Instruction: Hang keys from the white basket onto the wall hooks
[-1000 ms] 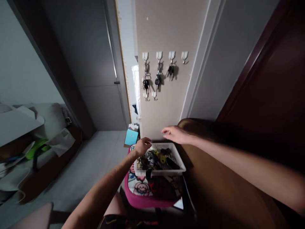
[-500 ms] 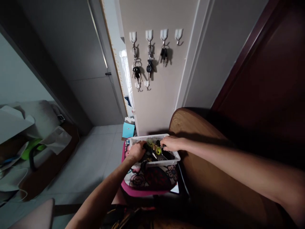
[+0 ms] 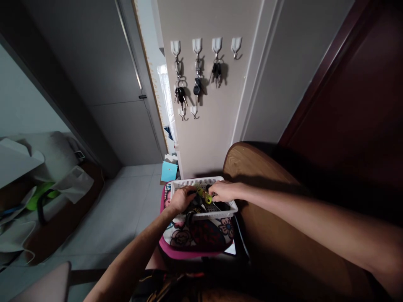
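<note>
A white plastic basket (image 3: pixel 233 208) holds dark objects, a bright yellow-green piece (image 3: pixel 208 199) and what looks like a black-headed key (image 3: pixel 203 205) with a pale blade. My left hand (image 3: pixel 181 199) reaches in over the basket's left side, its fingers closed around the dark end of that key. From the right, my right hand (image 3: pixel 222 191) dips in with fingers pinched together beside the yellow-green piece. What those fingertips hold, if anything, is hidden. Under the basket lies a flower-patterned case (image 3: pixel 181 237) with a pink edge.
On the wall ahead, white hooks (image 3: pixel 217 44) carry three key bunches (image 3: pixel 180 95); other hooks hang bare. A curved wooden panel (image 3: pixel 267 197) stands close on the right. A blue box (image 3: pixel 169 171) sits behind the case, and a cluttered bench (image 3: pixel 71 209) is at left.
My right hand has shifted slightly left, closer to my left hand and the yellow-green piece. My left fingers have moved a little, and less of the black key shows.
</note>
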A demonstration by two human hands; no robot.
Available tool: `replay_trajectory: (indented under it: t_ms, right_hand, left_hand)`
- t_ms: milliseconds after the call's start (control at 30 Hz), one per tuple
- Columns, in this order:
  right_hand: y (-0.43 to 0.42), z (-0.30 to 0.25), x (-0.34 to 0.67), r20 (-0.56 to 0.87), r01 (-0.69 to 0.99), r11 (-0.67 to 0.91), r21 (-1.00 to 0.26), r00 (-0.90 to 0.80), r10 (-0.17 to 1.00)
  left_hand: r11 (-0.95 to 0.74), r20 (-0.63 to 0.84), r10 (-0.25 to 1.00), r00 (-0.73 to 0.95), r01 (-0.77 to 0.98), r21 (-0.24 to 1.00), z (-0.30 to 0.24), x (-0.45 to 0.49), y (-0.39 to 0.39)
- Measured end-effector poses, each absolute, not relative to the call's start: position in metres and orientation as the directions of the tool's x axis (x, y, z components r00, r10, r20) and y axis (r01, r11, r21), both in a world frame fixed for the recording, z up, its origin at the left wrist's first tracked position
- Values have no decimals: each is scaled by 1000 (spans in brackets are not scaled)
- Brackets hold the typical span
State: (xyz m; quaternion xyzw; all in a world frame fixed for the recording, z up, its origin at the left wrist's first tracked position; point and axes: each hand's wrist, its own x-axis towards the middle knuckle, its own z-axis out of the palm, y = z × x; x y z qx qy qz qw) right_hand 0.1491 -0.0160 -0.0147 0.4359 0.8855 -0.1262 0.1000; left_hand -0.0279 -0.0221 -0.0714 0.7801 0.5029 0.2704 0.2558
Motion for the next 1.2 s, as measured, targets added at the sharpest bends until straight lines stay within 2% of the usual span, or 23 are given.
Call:
replay_trajectory:
  t_ms: [167, 333, 500, 667, 867, 1000, 1200]
  right_hand:
    - [-18, -12, 145, -256, 769, 614, -179, -639, 725]
    - [-17, -9, 143, -182, 761, 621, -191, -649, 739]
    - [-14, -8, 140, -98, 779, 557, -288, -602, 792]
    - [-10, -6, 138, -66, 805, 459, -376, -517, 853]
    - [-2, 0, 142, 42, 754, 446, -483, -488, 872]
    - [1, 5, 144, 37, 724, 401, -562, -463, 886]
    - [2, 11, 147, 37, 654, 386, -650, -481, 876]
  left_hand:
    - [-310, 140, 936, 323, 567, 763, -70, -25, -20]
    - [-301, 196, 943, 269, 436, 848, -59, -15, -19]
    - [-217, 176, 963, 204, 202, 955, -47, -1, -16]
    - [-129, 123, 975, 186, 17, 992, -37, 2, -14]
    - [-101, 74, 959, 274, 84, 991, -22, -4, -13]
    - [-91, 40, 947, 318, 146, 985, -16, -6, -12]
    - [-50, 20, 929, 369, 71, 996, -5, -5, -9]
